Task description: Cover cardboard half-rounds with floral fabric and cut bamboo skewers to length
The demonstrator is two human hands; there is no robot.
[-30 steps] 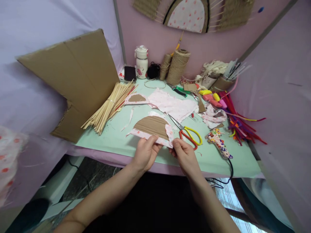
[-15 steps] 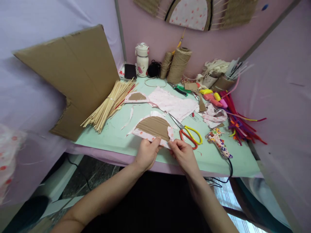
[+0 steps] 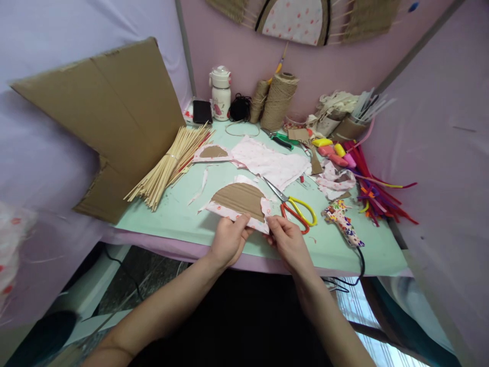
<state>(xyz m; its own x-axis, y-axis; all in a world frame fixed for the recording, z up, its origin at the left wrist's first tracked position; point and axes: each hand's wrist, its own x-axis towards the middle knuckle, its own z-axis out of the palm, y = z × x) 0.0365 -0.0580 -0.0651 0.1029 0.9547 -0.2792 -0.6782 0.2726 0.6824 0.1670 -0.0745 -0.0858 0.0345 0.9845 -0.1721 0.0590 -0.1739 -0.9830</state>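
A brown cardboard half-circle [image 3: 240,199] lies on pink patterned fabric [image 3: 229,211] near the front of the pale green table [image 3: 183,214]. My left hand [image 3: 228,241] pinches the fabric's near edge, fingers closed on it. My right hand [image 3: 288,243] pinches the same edge a little to the right, close to the fabric's right corner. Scissors with yellow and red handles [image 3: 296,209] lie just right of the half-circle, blades pointing up-left.
A bundle of wooden skewers [image 3: 171,165] and a big cardboard sheet [image 3: 110,117] stand left. More pink fabric [image 3: 271,163], a second small covered half-circle [image 3: 213,152], twine spools [image 3: 278,102], a bottle [image 3: 220,94], a patterned glue gun [image 3: 342,220] and pipe cleaners [image 3: 378,199] fill the back and right.
Both hands stay pinching the fabric's near edge, shifting only slightly. The view has drifted a little.
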